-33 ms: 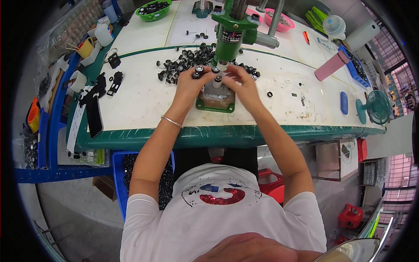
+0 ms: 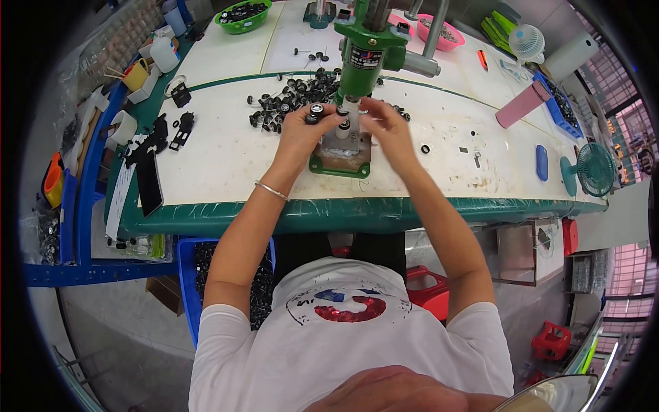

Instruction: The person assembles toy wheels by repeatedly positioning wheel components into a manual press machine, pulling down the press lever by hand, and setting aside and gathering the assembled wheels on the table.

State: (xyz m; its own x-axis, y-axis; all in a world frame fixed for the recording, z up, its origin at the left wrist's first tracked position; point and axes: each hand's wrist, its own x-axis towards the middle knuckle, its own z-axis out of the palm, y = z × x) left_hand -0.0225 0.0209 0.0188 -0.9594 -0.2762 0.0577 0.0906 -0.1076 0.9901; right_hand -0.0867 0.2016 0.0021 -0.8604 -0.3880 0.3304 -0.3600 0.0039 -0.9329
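Observation:
A green hand press (image 2: 367, 58) stands on the table in front of me, its footed base (image 2: 340, 165) between my wrists. My left hand (image 2: 302, 130) is closed on small black toy wheels with silver hubs. One wheel (image 2: 316, 108) and another below it rest against its fingers, and a further wheel (image 2: 342, 110) is at its fingertips. Just below those fingertips, another wheel (image 2: 344, 125) sits on the pale post of the press. My right hand (image 2: 386, 129) is beside the ram, thumb and forefinger apart, with nothing visible between them.
A heap of black wheels on axles (image 2: 295, 99) lies behind my left hand. A black ring (image 2: 425, 148), a blue case (image 2: 541, 162) and a green fan (image 2: 594, 167) are to the right, with a pink bottle (image 2: 522, 104) beyond. Black plastic parts (image 2: 147, 154) lie left.
My right hand has drawn slightly right, away from the wheel at the left fingertips, and its fingers have parted. My left hand has shifted a little to the right.

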